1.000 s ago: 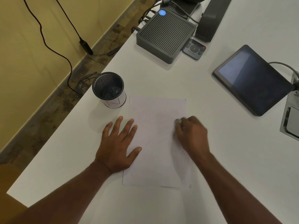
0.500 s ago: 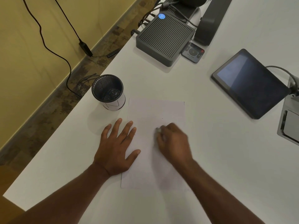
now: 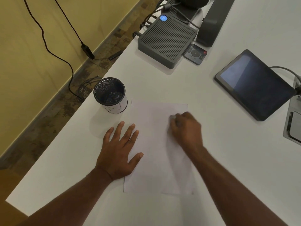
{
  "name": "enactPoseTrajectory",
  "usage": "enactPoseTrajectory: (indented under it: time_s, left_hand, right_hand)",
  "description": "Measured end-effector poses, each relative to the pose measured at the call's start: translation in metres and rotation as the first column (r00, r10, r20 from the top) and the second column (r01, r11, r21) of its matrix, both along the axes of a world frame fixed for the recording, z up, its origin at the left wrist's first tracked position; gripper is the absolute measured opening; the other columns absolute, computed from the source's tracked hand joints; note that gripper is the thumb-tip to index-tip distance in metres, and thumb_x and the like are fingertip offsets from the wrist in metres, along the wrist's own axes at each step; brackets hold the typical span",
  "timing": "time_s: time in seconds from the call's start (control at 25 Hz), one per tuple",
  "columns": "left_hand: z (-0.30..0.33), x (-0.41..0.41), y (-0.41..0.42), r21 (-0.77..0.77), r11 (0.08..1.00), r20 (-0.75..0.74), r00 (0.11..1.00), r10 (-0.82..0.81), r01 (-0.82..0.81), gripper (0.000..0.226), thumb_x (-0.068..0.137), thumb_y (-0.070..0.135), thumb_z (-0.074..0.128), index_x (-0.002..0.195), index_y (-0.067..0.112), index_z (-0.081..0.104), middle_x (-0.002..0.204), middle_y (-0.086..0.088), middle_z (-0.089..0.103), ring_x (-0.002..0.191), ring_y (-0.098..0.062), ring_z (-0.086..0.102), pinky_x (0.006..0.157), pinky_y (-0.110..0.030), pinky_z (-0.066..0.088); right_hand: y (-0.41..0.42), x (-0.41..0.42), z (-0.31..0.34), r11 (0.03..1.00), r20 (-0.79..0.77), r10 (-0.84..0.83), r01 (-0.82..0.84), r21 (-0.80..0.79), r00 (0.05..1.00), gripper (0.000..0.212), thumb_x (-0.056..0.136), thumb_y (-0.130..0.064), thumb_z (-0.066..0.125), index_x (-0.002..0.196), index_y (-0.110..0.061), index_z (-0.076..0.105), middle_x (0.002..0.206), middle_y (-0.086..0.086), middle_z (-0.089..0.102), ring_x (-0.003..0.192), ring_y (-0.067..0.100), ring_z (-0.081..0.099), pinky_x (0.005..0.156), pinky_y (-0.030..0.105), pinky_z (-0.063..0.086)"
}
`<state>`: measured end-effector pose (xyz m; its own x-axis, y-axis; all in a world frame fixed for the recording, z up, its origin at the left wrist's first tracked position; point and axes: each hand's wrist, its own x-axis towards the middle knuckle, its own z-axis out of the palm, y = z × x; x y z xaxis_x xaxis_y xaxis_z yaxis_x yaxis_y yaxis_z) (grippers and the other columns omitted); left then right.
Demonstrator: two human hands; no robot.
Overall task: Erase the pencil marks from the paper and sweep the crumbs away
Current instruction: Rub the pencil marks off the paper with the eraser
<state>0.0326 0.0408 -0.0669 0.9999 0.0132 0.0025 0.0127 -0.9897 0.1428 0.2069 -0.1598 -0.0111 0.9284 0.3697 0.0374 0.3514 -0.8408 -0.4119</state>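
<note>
The paper (image 3: 156,149) lies flat on the white table (image 3: 228,144), at four o'clock from the mesh cup (image 3: 110,93); it looks thin, light and quick to slide or crease; my left hand (image 3: 119,152) rests spread on its nine o'clock edge, fingers straight; my right hand (image 3: 185,128) is curled, pinching a pale eraser (image 3: 172,117) near its upper right; I judge short, light strokes safest.

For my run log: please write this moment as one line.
left hand flat on paper | right hand rubbing eraser
</note>
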Motion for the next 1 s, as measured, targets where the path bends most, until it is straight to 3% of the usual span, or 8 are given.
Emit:
enactPoseTrajectory:
  time_s: [0.08,0.24,0.28,0.4,0.6,0.76,0.92,1.0]
  left_hand:
    - [0.001,0.001,0.0,-0.003,1.0,-0.009,1.0,0.004,-0.004,0.075,0.098,0.065,0.038,0.155,0.017,0.044,0.168,-0.007,0.034,0.158,-0.038,0.021,0.121,-0.064,0.025]
    - [0.003,0.0,-0.001,0.008,1.0,-0.011,1.0,-0.007,0.007,0.076,0.098,0.065,0.038,0.155,0.016,0.044,0.168,-0.007,0.034,0.158,-0.039,0.022,0.12,-0.064,0.026]
    - [0.003,0.0,-0.001,0.001,1.0,-0.009,1.0,-0.005,0.005,0.075,0.098,0.065,0.038,0.155,0.016,0.044,0.168,-0.007,0.034,0.158,-0.038,0.021,0.12,-0.064,0.026]
    - [0.003,0.001,-0.001,-0.014,1.0,-0.014,1.0,0.012,-0.012,0.075,0.099,0.066,0.036,0.155,0.017,0.044,0.168,-0.006,0.034,0.158,-0.038,0.022,0.121,-0.064,0.026]
    - [0.002,0.0,0.0,0.004,1.0,-0.018,1.0,0.0,0.0,0.076,0.098,0.065,0.039,0.155,0.016,0.043,0.168,-0.007,0.033,0.158,-0.038,0.021,0.121,-0.063,0.026]
    - [0.0,0.0,0.0,-0.002,1.0,-0.005,1.0,0.006,-0.006,0.075,0.098,0.065,0.041,0.155,0.017,0.044,0.168,-0.006,0.034,0.159,-0.037,0.02,0.121,-0.063,0.025]
    - [-0.001,-0.001,0.0,0.006,1.0,-0.003,1.0,-0.002,0.002,0.075,0.098,0.065,0.04,0.156,0.017,0.042,0.169,-0.006,0.032,0.159,-0.038,0.019,0.121,-0.063,0.025]
    - [-0.001,-0.001,0.0,0.006,1.0,-0.001,1.0,-0.002,0.002,0.075,0.098,0.065,0.04,0.156,0.017,0.041,0.169,-0.006,0.032,0.159,-0.038,0.019,0.121,-0.063,0.024]
  right_hand:
    - [-0.002,0.009,0.006,0.994,0.016,-0.114,0.114,0.002,0.993,0.029,0.093,-0.021,0.059,0.067,-0.008,0.062,0.069,0.008,0.055,0.063,0.03,0.057,0.055,0.031,0.041]
    - [0.021,-0.055,0.001,0.971,-0.029,0.236,-0.235,0.04,0.971,0.021,0.09,-0.018,0.062,0.07,-0.011,0.061,0.069,0.006,0.056,0.058,0.026,0.055,0.053,0.027,0.041]
    - [0.018,-0.042,0.002,0.975,-0.051,0.22,-0.219,0.037,0.974,0.023,0.091,-0.02,0.061,0.069,-0.011,0.061,0.07,0.006,0.056,0.059,0.027,0.056,0.053,0.027,0.04]
    - [0.006,0.011,0.002,0.997,0.023,-0.077,0.077,-0.002,0.997,0.032,0.093,-0.022,0.059,0.064,-0.009,0.059,0.066,0.008,0.055,0.058,0.029,0.054,0.053,0.028,0.037]
    - [0.016,-0.023,0.0,0.985,-0.003,0.169,-0.169,-0.037,0.986,0.033,0.092,-0.021,0.06,0.061,-0.013,0.053,0.059,0.006,0.052,0.049,0.027,0.049,0.052,0.024,0.025]
    - [0.004,0.02,0.013,0.992,0.021,-0.106,0.108,-0.059,0.994,0.036,0.094,-0.023,0.055,0.061,-0.012,0.05,0.06,0.007,0.051,0.056,0.03,0.052,0.053,0.029,0.027]
    - [0.023,-0.085,0.006,0.958,-0.102,0.285,-0.282,0.047,0.953,0.023,0.092,-0.024,0.058,0.072,-0.015,0.06,0.064,0.002,0.056,0.052,0.022,0.052,0.051,0.025,0.041]
    - [0.011,-0.073,0.005,0.956,-0.152,0.292,-0.294,0.004,0.944,0.025,0.094,-0.026,0.056,0.073,-0.015,0.062,0.067,0.004,0.059,0.057,0.024,0.055,0.053,0.029,0.044]
